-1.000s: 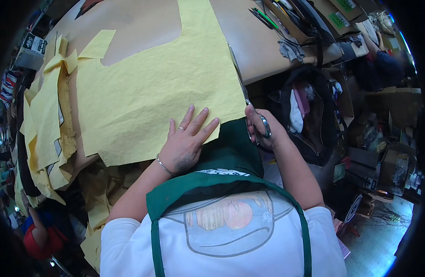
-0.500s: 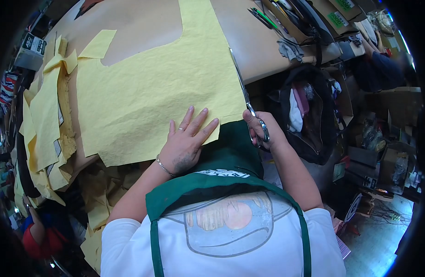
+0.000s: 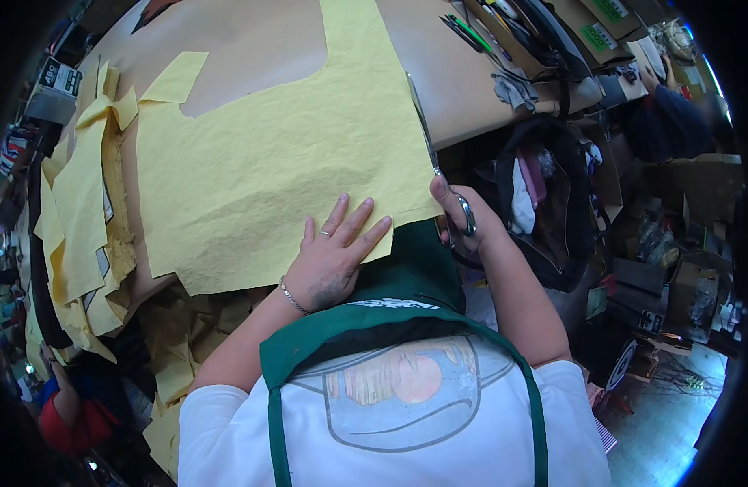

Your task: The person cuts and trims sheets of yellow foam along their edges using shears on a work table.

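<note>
A large yellow sheet, looking like thin leather or cloth, lies over the table and hangs past its near edge. My left hand rests flat on its near part, fingers spread. My right hand is closed round the handles of a pair of metal scissors. The scissors point away from me along the sheet's right edge, and I cannot tell how far apart the blades are. A straight line runs across the sheet near its lower right corner.
Yellow offcuts are piled at the table's left. Pens and a grey rag lie at the back right. An open black bag stands right of the table. Other people's arms show at both sides.
The scissors and my right hand have moved slightly away from me along the sheet's edge. My left hand and the sheet appear a little further right.
</note>
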Tool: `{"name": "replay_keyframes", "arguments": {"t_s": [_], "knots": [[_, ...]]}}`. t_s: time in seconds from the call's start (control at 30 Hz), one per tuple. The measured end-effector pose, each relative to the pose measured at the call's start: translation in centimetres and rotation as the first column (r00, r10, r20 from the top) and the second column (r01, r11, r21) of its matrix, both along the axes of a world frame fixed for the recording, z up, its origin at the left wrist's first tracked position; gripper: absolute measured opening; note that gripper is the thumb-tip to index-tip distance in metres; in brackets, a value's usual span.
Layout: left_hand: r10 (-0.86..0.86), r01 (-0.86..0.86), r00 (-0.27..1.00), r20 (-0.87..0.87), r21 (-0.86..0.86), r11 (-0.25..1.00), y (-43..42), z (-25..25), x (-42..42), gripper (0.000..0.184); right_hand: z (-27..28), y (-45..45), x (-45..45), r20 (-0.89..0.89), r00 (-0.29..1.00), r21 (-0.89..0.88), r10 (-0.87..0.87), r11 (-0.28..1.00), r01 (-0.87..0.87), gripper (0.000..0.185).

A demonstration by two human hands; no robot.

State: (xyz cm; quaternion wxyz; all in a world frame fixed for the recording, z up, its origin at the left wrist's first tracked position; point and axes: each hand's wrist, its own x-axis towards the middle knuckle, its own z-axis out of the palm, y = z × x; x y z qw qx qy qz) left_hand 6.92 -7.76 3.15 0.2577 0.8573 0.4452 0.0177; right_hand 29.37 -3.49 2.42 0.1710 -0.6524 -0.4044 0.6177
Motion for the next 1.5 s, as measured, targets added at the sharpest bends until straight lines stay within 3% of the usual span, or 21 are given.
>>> {"name": "replay_keyframes", "arguments": {"t_s": [0.2, 0.5, 0.8, 0.9, 1.2, 1.5], "knots": [[-0.014, 0.014, 1.0, 0.006, -0.016, 1.0, -0.2, -0.1, -0.3, 0.069, -0.1, 0.8, -0.1, 0.031, 0.999, 0.033, 0.041, 0.999, -0.042, 0.079], [-0.03, 0.03, 1.0, -0.002, -0.035, 0.999, -0.2, -0.3, -0.5, 0.071, -0.7, 0.3, -0.4, 0.077, 0.997, 0.048, -0.011, 0.999, 0.008, 0.069], [-0.022, 0.023, 1.0, 0.009, -0.028, 0.999, -0.2, -0.3, -0.5, 0.07, -0.1, 0.3, -0.5, 0.118, 0.993, 0.077, -0.011, 0.997, 0.002, 0.071], [-0.028, 0.028, 1.0, 0.008, -0.024, 0.999, -0.2, -0.4, -0.5, 0.07, -0.3, 0.4, -0.4, 0.111, 0.994, 0.016, -0.011, 1.0, 0.009, 0.069], [-0.05, 0.051, 0.999, 0.022, -0.041, 0.998, -0.4, -0.1, -0.8, 0.071, 1.1, 2.6, -1.1, -0.031, 0.999, 0.051, -0.02, 0.998, 0.022, 0.074], [-0.053, 0.055, 0.998, 0.032, -0.058, 0.997, -0.4, -0.1, -1.0, 0.071, -0.1, 2.6, -1.1, 0.091, 0.995, 0.123, -0.034, 0.992, 0.022, 0.073]]}}
